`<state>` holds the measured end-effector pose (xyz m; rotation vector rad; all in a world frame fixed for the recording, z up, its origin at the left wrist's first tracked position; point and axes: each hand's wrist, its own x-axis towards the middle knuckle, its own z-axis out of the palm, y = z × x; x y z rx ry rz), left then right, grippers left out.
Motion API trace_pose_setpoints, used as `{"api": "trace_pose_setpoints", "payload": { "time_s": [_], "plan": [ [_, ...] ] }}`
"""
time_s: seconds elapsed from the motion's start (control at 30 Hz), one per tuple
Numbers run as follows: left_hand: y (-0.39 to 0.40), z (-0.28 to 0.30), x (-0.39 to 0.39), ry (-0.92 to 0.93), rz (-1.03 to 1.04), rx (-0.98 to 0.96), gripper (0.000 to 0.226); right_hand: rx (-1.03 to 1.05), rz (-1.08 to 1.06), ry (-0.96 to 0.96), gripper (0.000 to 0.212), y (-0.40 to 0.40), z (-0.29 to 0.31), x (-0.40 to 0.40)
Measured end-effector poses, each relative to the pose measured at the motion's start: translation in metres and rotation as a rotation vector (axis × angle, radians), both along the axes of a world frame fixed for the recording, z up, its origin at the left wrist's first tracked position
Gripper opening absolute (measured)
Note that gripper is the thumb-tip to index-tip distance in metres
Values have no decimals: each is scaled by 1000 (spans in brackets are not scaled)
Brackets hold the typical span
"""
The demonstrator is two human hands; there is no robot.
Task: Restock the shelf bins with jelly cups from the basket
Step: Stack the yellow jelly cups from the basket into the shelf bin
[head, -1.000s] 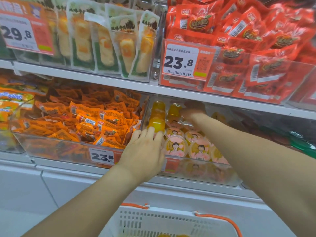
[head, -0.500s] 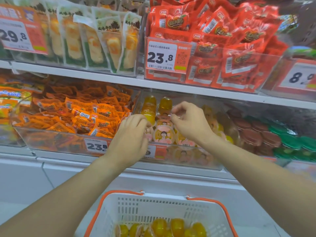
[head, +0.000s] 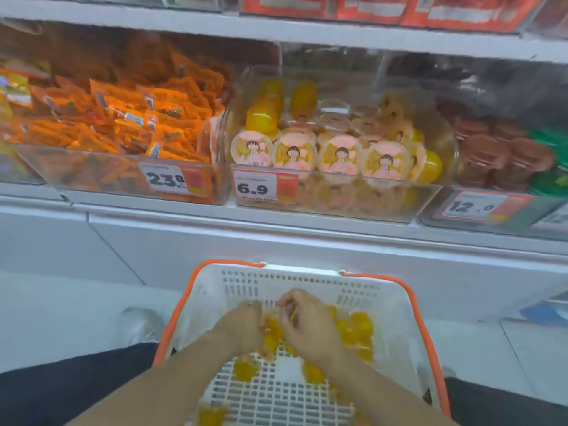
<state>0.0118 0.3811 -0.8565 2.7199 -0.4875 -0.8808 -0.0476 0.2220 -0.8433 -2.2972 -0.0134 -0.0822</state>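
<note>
A white shelf [head: 307, 229] is seen spanning the full width, with 3 clear bins lined along its front edge. The left bin [head: 123, 176] is filled with orange snack packets [head: 132, 118] and is marked by a price tag reading 23.8 [head: 167, 179]. The middle bin [head: 332, 201] is stocked with jelly cups [head: 338, 156]; 4 lids printed with a cartoon figure are shown side by side at its front edge, yellow cups are stacked toward its back left corner, and a tag reading 6.9 [head: 256, 187] is fixed at its front left corner. The right bin [head: 479, 222], holding brown-lidded cups [head: 504, 155], is tagged 12.0 [head: 471, 206].

Below the shelf, a white basket [head: 292, 281] with an orange rim is held between dark-clothed legs. Yellow basket jelly cups [head: 359, 329] are scattered over its slotted floor, mostly toward the right wall, with a few near the front edge.

Both hands are lowered into the basket near its centre. The left hand [head: 242, 329] is shown with fingers curled down onto a cup beneath it; owing to motion blur, a closed grip appears likely but is not certain. The right hand [head: 307, 327] is shown with thumb and forefinger pinched narrowly together above the cups; whether anything is held between them cannot be told.
</note>
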Motion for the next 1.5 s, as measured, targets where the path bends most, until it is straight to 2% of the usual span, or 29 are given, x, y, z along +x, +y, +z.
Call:
{"api": "trace_pose_setpoints", "payload": {
  "time_s": [0.07,0.17,0.3,0.37,0.43,0.5,0.57,0.67,0.73,0.8,0.93,1.03,1.1,1.2,1.33,1.43,1.5],
  "plan": [
    [-2,-31,-21,97,101,48,45,-29,-4,240,17,-10,-42,-14],
    [2,-69,-52,211,213,98,61,-179,25,525,28,-31,-82,-33],
    [18,-119,-65,323,225,62,80,-306,75,680,26,-54,-109,-47],
    [19,-133,-64,260,278,-3,64,-366,50,744,35,-61,-120,-52],
    [20,-142,-61,157,345,-77,34,-422,38,790,43,-63,-127,-61],
    [21,-146,-60,177,400,-153,21,-499,31,796,52,-61,-131,-69],
    [25,-142,-61,348,462,-214,30,-564,-3,777,62,-55,-130,-75],
    [31,-121,-63,944,720,-374,43,-623,7,773,78,-47,-134,-72],
    [35,-106,-66,1209,732,-475,44,-635,80,795,83,-43,-138,-65],
    [35,-95,-70,1321,722,-583,45,-677,143,803,75,-40,-139,-55],
    [32,-80,-73,1340,718,-737,46,-840,342,768,50,-23,-134,-45],
    [32,-72,-69,1345,750,-772,47,-836,428,783,54,-10,-135,-56],
    [33,-69,-66,1291,808,-783,46,-648,353,840,61,-3,-136,-59],
    [37,-65,-66,1309,926,-901,44,-31,79,899,56,-4,-124,-45],
    [34,-53,-66,1362,1025,-1014,54,721,-72,908,46,-29,-75,-24],
    [16,-35,-57,1255,942,-1126,61,1246,-126,897,35,-49,-34,-16],
    [1,-17,-50,1176,791,-1195,56,1393,-12,848,25,-56,-6,-13]
  ]
}}
